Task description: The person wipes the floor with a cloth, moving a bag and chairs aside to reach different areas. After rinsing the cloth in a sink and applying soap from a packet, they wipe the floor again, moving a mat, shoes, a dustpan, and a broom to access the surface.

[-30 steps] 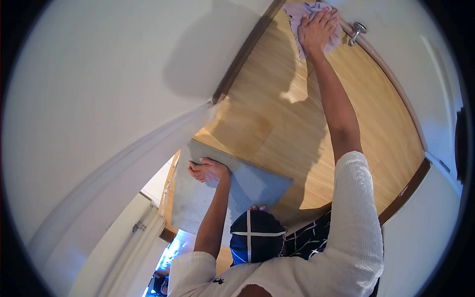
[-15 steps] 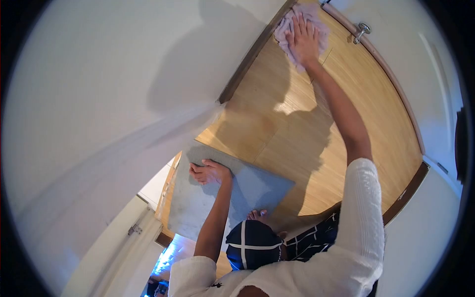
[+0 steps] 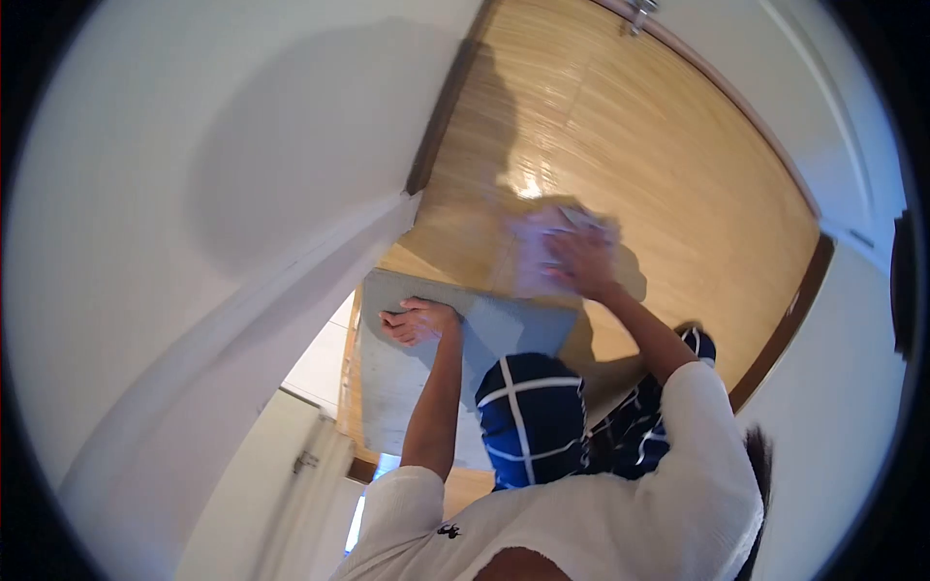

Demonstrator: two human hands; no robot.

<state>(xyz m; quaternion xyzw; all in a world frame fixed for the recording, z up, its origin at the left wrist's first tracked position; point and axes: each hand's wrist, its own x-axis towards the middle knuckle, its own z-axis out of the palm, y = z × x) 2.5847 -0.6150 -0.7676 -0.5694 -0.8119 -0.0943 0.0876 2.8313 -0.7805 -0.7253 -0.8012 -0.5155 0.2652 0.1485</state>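
A pale pink-purple cloth (image 3: 533, 254) lies on the wooden floor (image 3: 678, 194), smeared by motion. On top of it rests my right hand (image 3: 584, 259), blurred, its fingers spread and pressing the cloth flat. Lower left, my left hand (image 3: 418, 321) leans on the grey mat (image 3: 397, 378), its fingers curled loosely; whether anything is under them is hidden. The mat lies on the floor just beside the cloth, in front of my knees.
A white wall (image 3: 242, 126) with dark skirting (image 3: 441, 107) rises on the left. A white door (image 3: 775, 68) curves along the right, with a metal doorstop (image 3: 638, 14) at its bottom edge. My checked trouser leg (image 3: 531, 412) is beside the mat.
My right hand and the cloth have moved back from the far corner by the wall to near the mat. My left hand stays on the mat. My body has shifted and both legs show more.
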